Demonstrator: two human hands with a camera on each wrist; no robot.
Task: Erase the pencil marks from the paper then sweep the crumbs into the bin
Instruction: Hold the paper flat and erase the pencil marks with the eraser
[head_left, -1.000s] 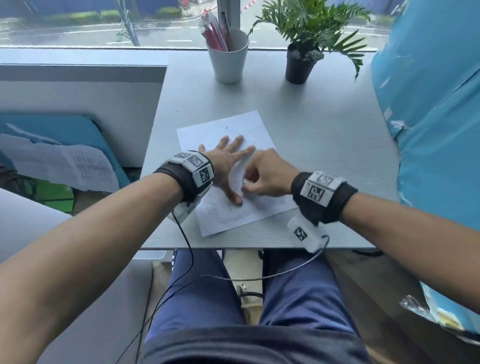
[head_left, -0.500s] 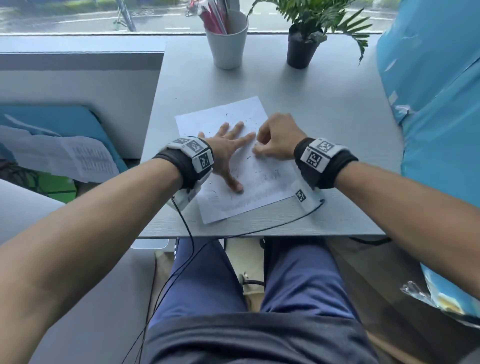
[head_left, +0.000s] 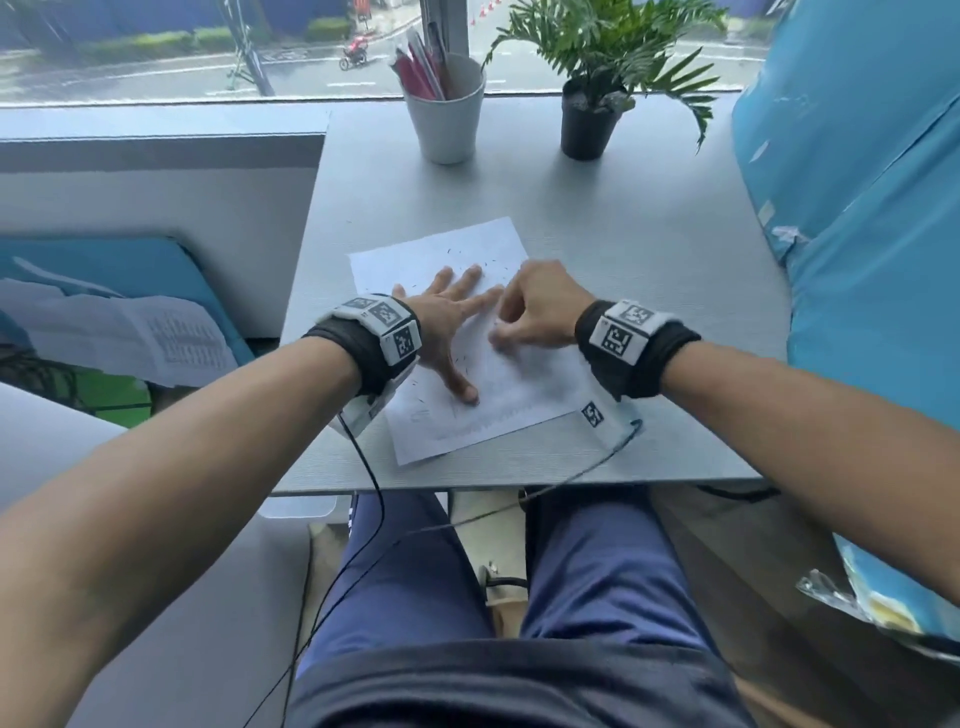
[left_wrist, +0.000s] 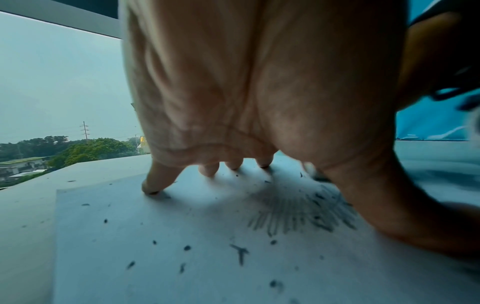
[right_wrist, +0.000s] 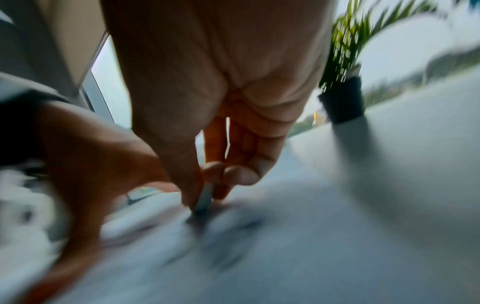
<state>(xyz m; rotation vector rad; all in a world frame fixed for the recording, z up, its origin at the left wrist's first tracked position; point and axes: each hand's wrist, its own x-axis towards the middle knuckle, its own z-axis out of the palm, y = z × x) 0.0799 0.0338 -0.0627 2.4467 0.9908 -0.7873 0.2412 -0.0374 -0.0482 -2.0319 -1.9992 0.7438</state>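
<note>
The left hand (head_left: 445, 317) lies flat with fingers spread wide, pressing one sheet of paper (head_left: 457, 410) onto the worktop (head_left: 649, 249). The right hand (head_left: 537, 309) pinches a small eraser (right_wrist: 203, 200) between thumb and fingertips, its long axis near upright and its lower end on the sheet, just beside the left forefinger. The paper's long axis runs away from the person, tilted left. Dark crumbs (left_wrist: 187, 247) dot it beside a patch of pencil marks (left_wrist: 288, 218). Beyond stand one white cup (head_left: 447, 117) and one potted plant (head_left: 592, 122).
</note>
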